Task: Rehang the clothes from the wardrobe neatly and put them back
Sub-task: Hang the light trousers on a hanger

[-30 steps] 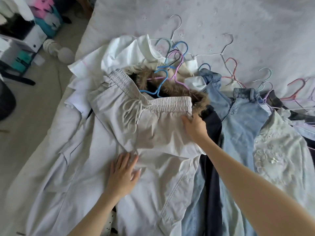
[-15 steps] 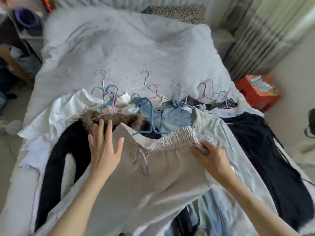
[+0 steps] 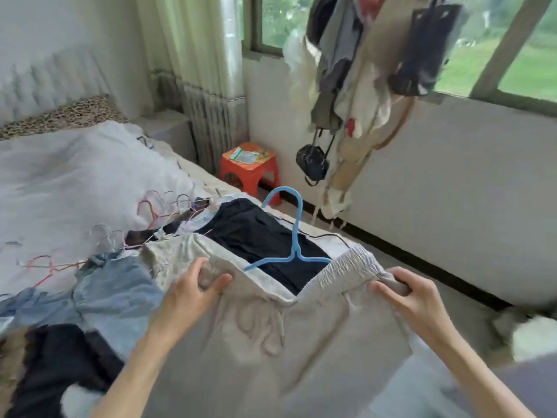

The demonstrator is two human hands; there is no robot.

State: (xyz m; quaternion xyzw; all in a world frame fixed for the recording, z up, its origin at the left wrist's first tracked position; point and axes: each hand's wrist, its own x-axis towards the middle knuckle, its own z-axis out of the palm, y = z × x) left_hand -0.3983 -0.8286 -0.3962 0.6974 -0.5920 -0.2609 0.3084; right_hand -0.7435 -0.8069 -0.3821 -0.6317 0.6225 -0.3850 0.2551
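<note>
While both hands hold them up over a bed point(image 3: 75, 176), a pair of light grey drawstring trousers point(image 3: 271, 342) hangs by its elastic waistband in the head view. The left hand point(image 3: 190, 292) grips the waistband's left end, thumb in front and fingers curled behind the cloth. The right hand point(image 3: 413, 297) pinches the right end, fingers folded over the gathered elastic. A blue hanger point(image 3: 294, 236) rises out of the open waistband, its shoulders tucked inside and its hook upright above the cloth. Behind the trousers, a dark navy garment point(image 3: 256, 230) lies flat on the bed's right side, and pale blue jeans point(image 3: 114, 285) lie to the left of the left hand. More wire hangers point(image 3: 156, 206), pink and white, are strewn on the white bedding past the clothes. A black garment with a fur trim point(image 3: 45, 357) fills the lower left corner. On the floor beyond the bed stands an orange stool point(image 3: 250, 167), close to a radiator under the curtain. Clothes and a small black bag point(image 3: 312, 162) hang from a rack point(image 3: 361, 86) before the window.
</note>
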